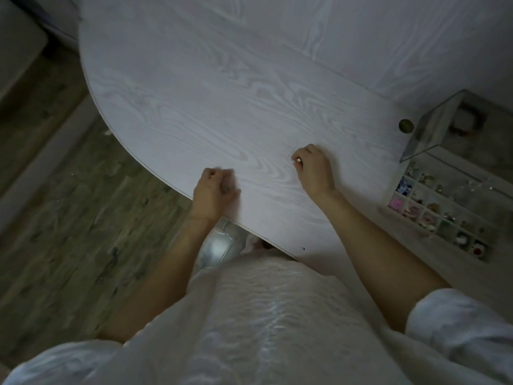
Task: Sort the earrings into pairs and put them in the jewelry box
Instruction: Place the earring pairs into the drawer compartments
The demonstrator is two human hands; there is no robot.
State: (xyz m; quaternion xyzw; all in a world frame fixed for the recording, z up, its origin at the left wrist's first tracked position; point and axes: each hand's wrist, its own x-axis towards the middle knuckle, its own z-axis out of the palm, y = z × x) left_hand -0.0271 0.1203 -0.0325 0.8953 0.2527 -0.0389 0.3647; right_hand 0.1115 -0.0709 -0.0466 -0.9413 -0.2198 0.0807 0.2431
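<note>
fingers of both hands curled in, knuckles up, resting on the white wood-grain table [222, 107]. right hand [315, 169]: fingertips pinched narrow over a small gold-toned thing at the tips, most likely an earring [298, 160]; cannot tell whether it is lifted or only pressed to the table. left hand [215, 190]: loosely fisted at the table's near edge, blurred; cannot tell if anything is inside.

jewelry box [444, 207]: far right of my right hand, well apart from it, close to the frame edge. clear walls, lid [441, 126] swung up and open. inside, a grid of small square compartments, most with tiny pieces in them: a pink one, a blue-and-white one, some pale, one red-and-white at the near corner. too small and dim to match pairs from here. a round brass-coloured disc [406, 125] lies on the table just beside the lid; not sure what it is.

handling, my guess: earring is very light, hard, small, slick metal. easy to drop or flick off the edge onto the floor [69, 190]. best taken by the body between thumb and forefinger pads, not by the post or hook, which could bend or prick. box looks brittle; steady it by a wall, not by the lid. light is poor, so go slow.
</note>
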